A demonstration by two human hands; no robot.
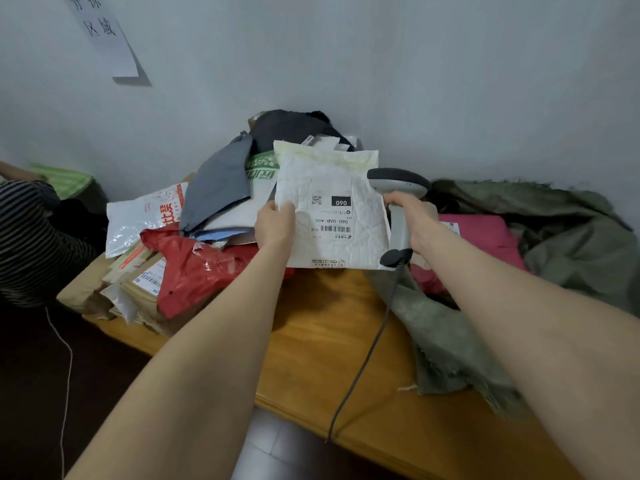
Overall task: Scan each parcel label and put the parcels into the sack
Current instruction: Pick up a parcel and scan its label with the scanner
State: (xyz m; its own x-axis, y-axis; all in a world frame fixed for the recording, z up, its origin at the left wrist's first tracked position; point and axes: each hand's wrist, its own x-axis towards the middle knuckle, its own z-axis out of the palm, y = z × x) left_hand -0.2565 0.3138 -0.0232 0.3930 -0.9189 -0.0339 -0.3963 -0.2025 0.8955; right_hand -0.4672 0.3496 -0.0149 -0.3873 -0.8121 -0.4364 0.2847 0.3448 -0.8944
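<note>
My left hand (275,223) pinches the left edge of a white padded parcel (332,244), held up over the table with its printed label (333,213) facing me. My right hand (414,220) grips the handle of a grey barcode scanner (398,183), whose head sits at the parcel's right edge beside the label. The scanner's dark cable (367,351) hangs down across the table. An olive-green sack (568,237) lies crumpled to the right, with a pink parcel (485,237) lying in it.
A heap of parcels fills the left and back of the wooden table (329,341): a red bag (197,268), brown envelopes (138,289), a white plastic bag (138,220), grey (218,188) and black ones. A person in a striped top (31,244) is at far left. A paper sign (104,32) hangs on the wall.
</note>
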